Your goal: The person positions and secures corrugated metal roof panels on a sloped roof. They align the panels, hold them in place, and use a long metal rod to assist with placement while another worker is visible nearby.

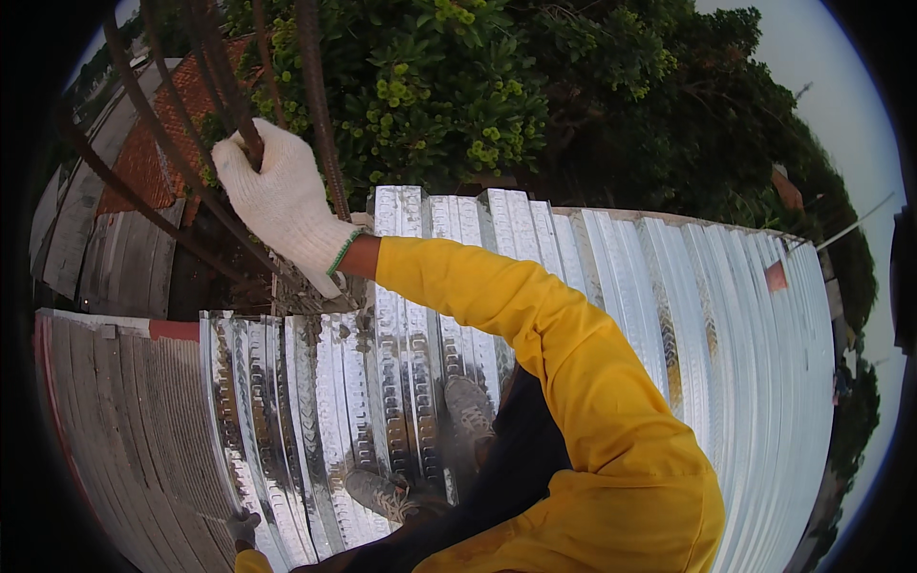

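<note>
My right hand (282,196), in a white knitted glove with a green-edged cuff, is closed round a rusty steel reinforcing bar (250,138). It reaches across from the right in a yellow sleeve (535,315). Several more reinforcing bars (315,86) rise beside the glove from a rough concrete column top (320,291). My left hand (244,527) shows small and dark at the lower left, with a bit of yellow sleeve below it. Its fingers look closed on a thin rod-like thing (212,519), whose kind I cannot make out.
My shoes (468,406) stand on shiny ribbed metal sheets (420,344), which stretch far to the right. Weathered grey corrugated roofing (124,411) lies on the left. Leafy trees (430,95) grow beyond the edge, and a tiled roof (143,162) lies lower at the far left.
</note>
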`<control>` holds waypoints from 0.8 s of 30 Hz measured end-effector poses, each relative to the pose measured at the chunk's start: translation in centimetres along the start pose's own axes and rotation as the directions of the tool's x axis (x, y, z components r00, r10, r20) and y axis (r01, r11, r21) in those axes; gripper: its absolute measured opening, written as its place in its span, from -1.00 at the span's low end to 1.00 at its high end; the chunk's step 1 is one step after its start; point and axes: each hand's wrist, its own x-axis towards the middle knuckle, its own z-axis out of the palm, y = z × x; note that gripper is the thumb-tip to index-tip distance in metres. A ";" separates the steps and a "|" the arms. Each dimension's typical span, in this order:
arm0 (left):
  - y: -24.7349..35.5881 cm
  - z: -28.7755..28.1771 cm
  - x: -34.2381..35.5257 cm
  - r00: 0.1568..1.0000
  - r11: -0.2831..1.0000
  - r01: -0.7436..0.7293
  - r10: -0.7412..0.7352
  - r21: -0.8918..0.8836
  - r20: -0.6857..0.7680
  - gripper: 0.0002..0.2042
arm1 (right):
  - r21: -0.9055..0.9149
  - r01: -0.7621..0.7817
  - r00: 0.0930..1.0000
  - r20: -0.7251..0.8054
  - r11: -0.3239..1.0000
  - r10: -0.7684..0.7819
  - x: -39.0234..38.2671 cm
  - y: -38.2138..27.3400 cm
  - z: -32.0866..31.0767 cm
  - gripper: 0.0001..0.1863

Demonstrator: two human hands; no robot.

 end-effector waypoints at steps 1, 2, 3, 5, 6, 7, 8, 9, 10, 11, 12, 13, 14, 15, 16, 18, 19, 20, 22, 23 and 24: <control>0.0 -0.1 0.1 1.000 1.000 0.005 -0.005 0.012 0.010 -0.72 | -0.005 0.014 1.000 -0.007 1.000 -0.014 0.0 0.1 0.0 -0.70; 0.1 -0.2 0.2 1.000 1.000 0.010 -0.010 0.024 0.019 -0.72 | 0.025 0.002 1.000 -0.007 1.000 -0.002 0.0 0.1 0.0 -0.71; 0.1 -0.2 0.1 1.000 0.999 0.007 -0.007 0.043 0.011 -0.72 | 0.053 -0.012 1.000 -0.006 0.999 0.012 -0.1 -0.1 0.1 -0.70; 0.0 0.0 0.0 1.000 0.997 0.000 0.000 0.080 -0.005 -0.72 | 0.073 -0.026 1.000 -0.002 0.997 0.027 -0.1 -0.1 0.1 -0.70; 0.1 -0.1 0.1 1.000 0.997 0.000 0.001 0.079 -0.004 -0.71 | 0.067 -0.026 1.000 -0.001 0.997 0.027 -0.1 -0.2 0.0 -0.70; 0.1 -0.3 0.1 1.000 0.997 -0.001 0.001 0.077 -0.004 -0.71 | 0.060 -0.026 1.000 0.000 0.998 0.026 -0.1 -0.2 -0.1 -0.70; 0.1 -0.4 0.1 1.000 0.997 -0.002 0.002 0.076 -0.004 -0.70 | 0.067 -0.010 1.000 -0.007 0.998 0.011 0.0 -0.2 0.0 -0.70; 0.2 -0.1 0.2 1.000 0.997 -0.007 0.006 0.071 0.005 -0.70 | 0.067 0.005 1.000 -0.014 0.998 -0.004 0.0 0.0 0.1 -0.70; 0.2 0.0 0.1 1.000 0.998 -0.011 0.010 0.065 0.014 -0.70 | 0.067 0.020 1.000 -0.020 0.998 -0.018 -0.1 0.2 0.1 -0.71; 0.2 0.3 0.1 1.000 0.998 -0.016 0.014 0.060 0.023 -0.70 | 0.052 0.009 1.000 -0.019 0.999 -0.008 -0.1 0.4 0.0 -0.71; 0.2 0.1 0.1 1.000 0.998 -0.010 0.009 0.064 0.015 -0.71 | 0.047 -0.001 1.000 -0.016 0.999 0.002 0.0 0.3 0.1 -0.71; 0.1 -0.2 0.0 1.000 0.998 -0.005 0.004 0.069 0.008 -0.71 | 0.041 -0.011 1.000 -0.013 0.999 0.012 0.0 0.3 0.2 -0.71; 0.0 -0.3 0.0 1.000 0.997 0.002 -0.002 0.072 0.001 -0.72 | 0.041 -0.006 1.000 -0.012 0.999 0.006 0.0 0.3 0.2 -0.70; 0.0 -0.3 0.0 1.000 0.998 -0.005 0.005 0.070 -0.002 -0.72 | 0.037 -0.001 1.000 -0.010 0.999 0.002 0.0 0.4 0.1 -0.70; -0.1 -0.2 0.0 1.000 0.998 -0.012 0.012 0.067 -0.005 -0.73 | 0.034 0.003 1.000 -0.007 0.999 -0.003 0.0 0.4 0.1 -0.70; 0.0 0.2 0.1 1.000 0.999 -0.019 0.018 0.044 0.008 -0.74 | 0.028 0.050 0.998 -0.036 0.998 -0.049 0.0 0.7 0.0 -0.70; 0.0 0.2 0.2 1.000 1.000 -0.016 0.016 0.025 0.020 -0.75 | 0.028 0.072 0.996 -0.049 0.997 -0.071 0.0 0.8 0.1 -0.69; 0.0 0.2 0.1 0.999 1.000 -0.014 0.014 0.005 0.033 -0.75 | 0.007 0.061 0.998 -0.035 0.998 -0.061 0.0 0.9 0.1 -0.70; -0.2 -0.3 0.0 0.999 0.999 -0.027 0.026 0.020 0.022 -0.76 | -0.025 0.044 0.999 -0.008 0.999 -0.045 0.0 0.8 0.1 -0.70; -0.3 -0.7 0.0 0.999 0.999 -0.033 0.032 0.028 0.017 -0.76 | -0.008 0.035 0.999 -0.006 0.999 -0.035 0.0 0.7 0.2 -0.69; -0.3 -0.6 0.1 0.999 0.999 -0.026 0.025 0.020 0.021 -0.76 | 0.003 0.025 1.000 -0.005 1.000 -0.025 0.0 0.6 0.2 -0.69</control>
